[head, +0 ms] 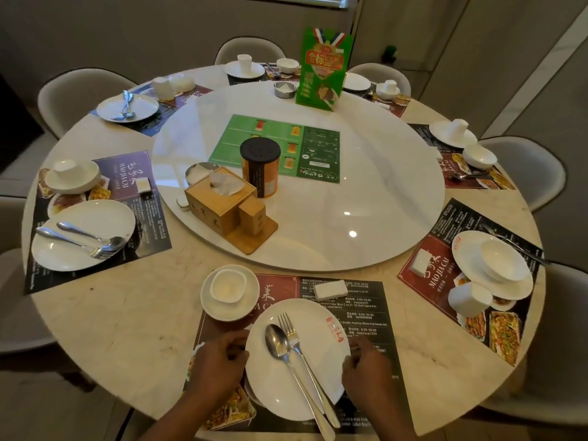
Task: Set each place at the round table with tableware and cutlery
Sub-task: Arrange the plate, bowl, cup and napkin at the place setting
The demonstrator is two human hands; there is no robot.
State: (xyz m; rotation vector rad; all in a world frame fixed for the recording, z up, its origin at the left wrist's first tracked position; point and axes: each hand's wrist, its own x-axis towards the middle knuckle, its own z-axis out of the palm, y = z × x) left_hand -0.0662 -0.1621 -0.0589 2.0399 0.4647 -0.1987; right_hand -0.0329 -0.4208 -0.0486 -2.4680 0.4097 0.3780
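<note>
A white plate [318, 370] lies on the paper placemat [375, 300] at the nearest place. A spoon [280, 345] and a fork [294, 335] lie side by side across the plate, handles toward me. My left hand [216, 364] grips the plate's left rim. My right hand [366, 367] grips its right rim. A white bowl with a cup turned upside down in it [229, 291] stands just beyond the plate on the left. A small white wrapped packet [331, 289] lies on the mat beyond the plate.
Other places round the marble table [127, 313] hold plates, bowls, cups and cutlery. The white turntable [366, 218] carries a wooden tissue box [219, 202], an orange canister [261, 168], a green menu card [323, 70] and metal ashtrays. Grey chairs ring the table.
</note>
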